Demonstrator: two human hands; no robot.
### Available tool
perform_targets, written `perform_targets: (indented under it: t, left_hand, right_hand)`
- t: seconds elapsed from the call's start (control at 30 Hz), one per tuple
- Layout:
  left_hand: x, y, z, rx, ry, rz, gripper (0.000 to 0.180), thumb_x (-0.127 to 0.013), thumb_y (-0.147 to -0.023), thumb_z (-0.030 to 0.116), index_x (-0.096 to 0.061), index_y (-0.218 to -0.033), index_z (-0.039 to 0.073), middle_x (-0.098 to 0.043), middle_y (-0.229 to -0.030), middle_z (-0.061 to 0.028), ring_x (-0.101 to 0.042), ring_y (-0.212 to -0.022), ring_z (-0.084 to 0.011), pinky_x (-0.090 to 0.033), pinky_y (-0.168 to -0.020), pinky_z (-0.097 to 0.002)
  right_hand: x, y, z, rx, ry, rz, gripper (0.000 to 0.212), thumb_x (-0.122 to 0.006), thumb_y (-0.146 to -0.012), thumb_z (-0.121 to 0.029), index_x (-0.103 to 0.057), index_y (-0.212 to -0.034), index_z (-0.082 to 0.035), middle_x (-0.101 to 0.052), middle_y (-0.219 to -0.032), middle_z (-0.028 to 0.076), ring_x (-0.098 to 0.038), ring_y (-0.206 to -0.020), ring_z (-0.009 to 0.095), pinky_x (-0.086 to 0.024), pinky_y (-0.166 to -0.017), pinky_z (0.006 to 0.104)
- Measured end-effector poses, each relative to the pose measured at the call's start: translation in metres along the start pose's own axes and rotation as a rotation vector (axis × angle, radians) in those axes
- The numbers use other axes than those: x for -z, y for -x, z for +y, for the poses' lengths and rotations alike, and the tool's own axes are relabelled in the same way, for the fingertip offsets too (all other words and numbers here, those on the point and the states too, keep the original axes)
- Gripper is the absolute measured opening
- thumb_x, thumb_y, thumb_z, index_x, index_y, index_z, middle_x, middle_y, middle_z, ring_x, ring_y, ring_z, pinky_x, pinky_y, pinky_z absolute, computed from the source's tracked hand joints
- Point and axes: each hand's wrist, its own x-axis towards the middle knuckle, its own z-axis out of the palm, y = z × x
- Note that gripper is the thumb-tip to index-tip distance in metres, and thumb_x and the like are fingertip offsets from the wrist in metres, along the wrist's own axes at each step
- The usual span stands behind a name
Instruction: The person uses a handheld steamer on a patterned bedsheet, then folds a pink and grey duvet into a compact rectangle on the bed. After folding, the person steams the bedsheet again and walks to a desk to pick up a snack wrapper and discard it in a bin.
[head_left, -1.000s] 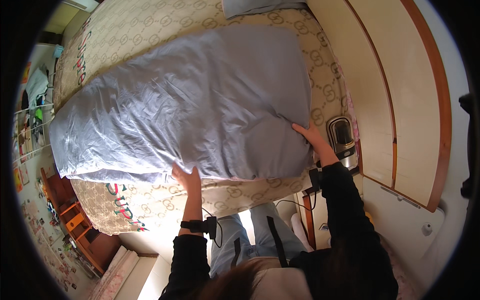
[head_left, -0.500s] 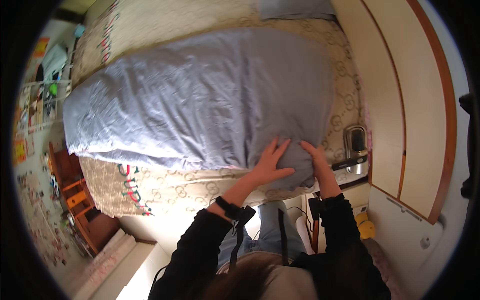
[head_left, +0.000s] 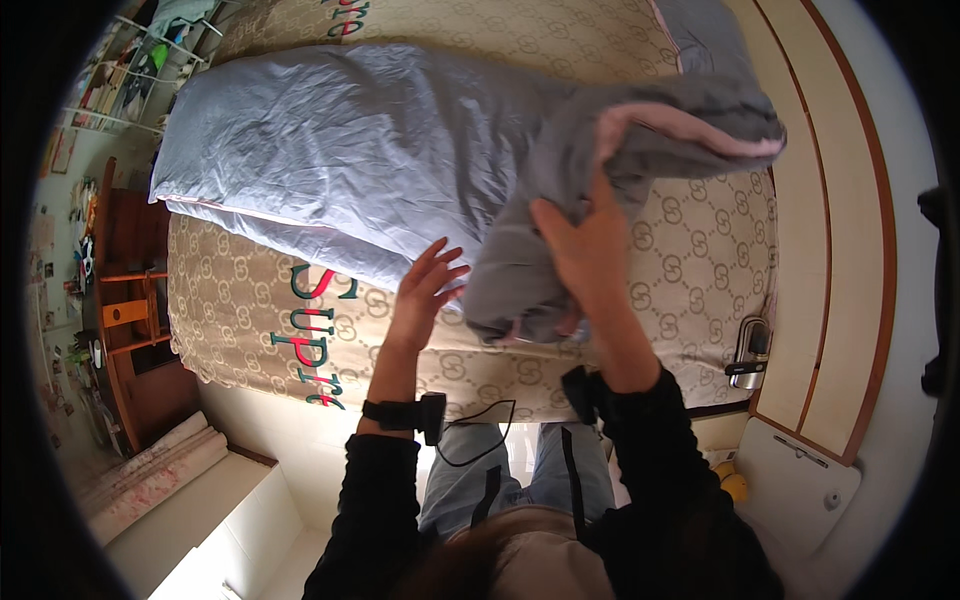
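A grey quilt point(head_left: 330, 150) with pink edging lies lengthwise across the bed, folded into a long strip. Its right end is bunched and turned over toward the left, with a pink strip showing along the raised fold at the far right. My right hand point(head_left: 590, 245) grips this turned end, thumb on the grey cloth and some fingers hidden in the folds. Just left of the bunched part, my left hand point(head_left: 425, 295) is open, fingers spread, at the quilt's near edge; whether the fingertips touch the cloth I cannot tell.
Beneath the quilt is a beige patterned bed cover point(head_left: 690, 270). A grey pillow point(head_left: 710, 40) lies at the far right. A shiny metal object point(head_left: 748, 352) sits at the bed's near right corner, beside cream cabinets point(head_left: 800, 250). To the left stands a brown wooden chair point(head_left: 130, 313).
The quilt's right end, lying flat before, is now lifted and folded leftward by my right hand. My left hand has come off the cloth and moved left. The view has shifted.
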Motion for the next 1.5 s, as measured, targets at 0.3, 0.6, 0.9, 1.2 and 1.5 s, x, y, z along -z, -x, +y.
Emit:
perform_targets:
  t: [0.3, 0.6, 0.9, 1.2, 1.5]
  left_hand:
    - [0.257, 0.002, 0.055, 0.088, 0.327, 0.476, 0.076, -0.048, -0.090, 0.062, -0.029, -0.147, 0.016, -0.028, -0.152, -0.0061, -0.024, -0.142, -0.0295, -0.025, -0.108, -0.0607]
    - [0.295, -0.036, -0.030, 0.215, 0.370, 0.544, 0.089, -0.076, -0.077, 0.048, -0.030, -0.147, 0.017, -0.032, -0.152, -0.0048, -0.023, -0.142, -0.0282, -0.018, -0.107, -0.0652]
    - [0.238, -0.058, -0.009, -0.319, -0.115, 0.461, 0.075, -0.072, -0.072, -0.001, -0.036, -0.138, 0.004, -0.050, -0.126, -0.0105, -0.049, -0.115, -0.0227, -0.039, -0.099, -0.0354]
    - [0.273, -0.112, -0.035, 0.073, 0.357, 0.931, 0.016, -0.068, -0.082, 0.023, -0.061, -0.086, 0.009, -0.060, -0.082, 0.0010, -0.045, -0.047, -0.0108, -0.039, -0.044, -0.0251]
    - [0.185, -0.048, 0.119, -0.481, 0.154, 0.843, 0.018, -0.050, -0.081, -0.004, -0.046, -0.072, 0.011, -0.039, -0.059, 0.0041, -0.031, -0.045, -0.0068, -0.027, -0.042, -0.0234]
  right_hand:
    - [-0.350, 0.029, 0.019, -0.078, -0.413, -0.692, 0.058, -0.063, -0.088, -0.006, -0.039, -0.141, -0.003, -0.065, -0.110, 0.015, -0.065, -0.096, 0.020, -0.051, -0.084, 0.0303]
    - [-0.153, 0.043, 0.205, -0.437, 0.219, 0.162, 0.080, -0.076, -0.079, -0.044, -0.040, -0.141, -0.008, -0.046, -0.134, 0.014, -0.047, -0.120, 0.027, -0.040, -0.100, 0.0412]
    - [-0.138, 0.022, 0.272, -0.814, -0.251, -0.135, 0.117, -0.085, -0.064, -0.052, -0.018, -0.150, -0.009, -0.035, -0.142, 0.020, -0.041, -0.129, 0.033, -0.038, -0.103, 0.0461]
    - [-0.146, 0.011, 0.233, -0.951, -0.326, -0.163, 0.087, -0.085, -0.067, -0.034, -0.044, -0.134, 0.004, -0.056, -0.123, 0.015, -0.055, -0.112, 0.027, -0.043, -0.096, 0.0400]
    - [-0.037, -0.070, 0.036, -0.344, -0.456, -0.319, 0.069, -0.080, -0.069, -0.027, -0.054, -0.120, 0.011, -0.063, -0.109, 0.018, -0.062, -0.099, 0.026, -0.049, -0.085, 0.0356]
